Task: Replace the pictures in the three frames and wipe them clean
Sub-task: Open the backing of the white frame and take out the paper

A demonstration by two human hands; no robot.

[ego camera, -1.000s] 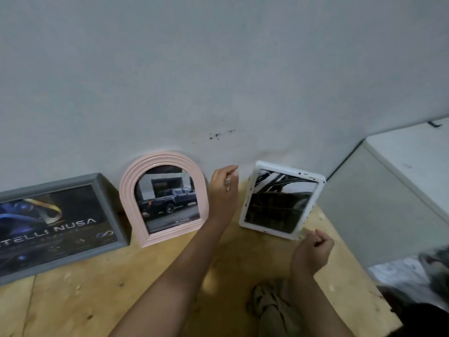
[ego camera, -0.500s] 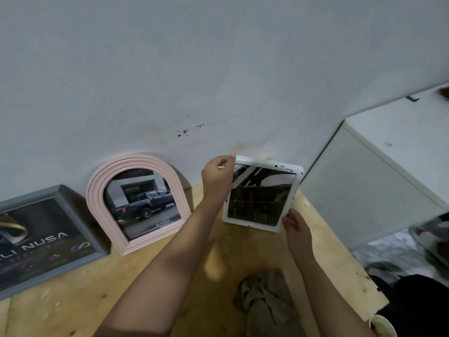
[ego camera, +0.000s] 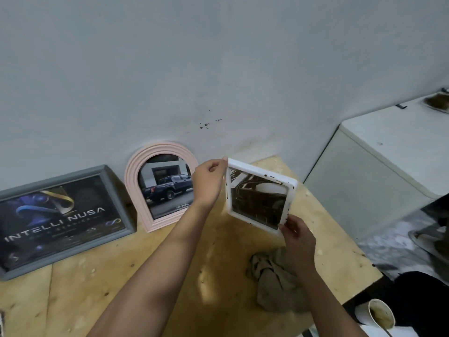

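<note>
Head view: the wooden surface carries the grey frame and the pink arched frame, both propped against the wall on my left. The white frame is tilted above the surface, right of the pink one, with a crumpled cloth lying near it. My left hand pinches its top left corner and my right hand grips the opposite bottom corner. It looks light and stiff, but the glossy pane is probably fragile and smudges easily, so I'd hold it by the rim.

Single wide-angle head view, looking forward-down, close over wooden table against wall.
</note>
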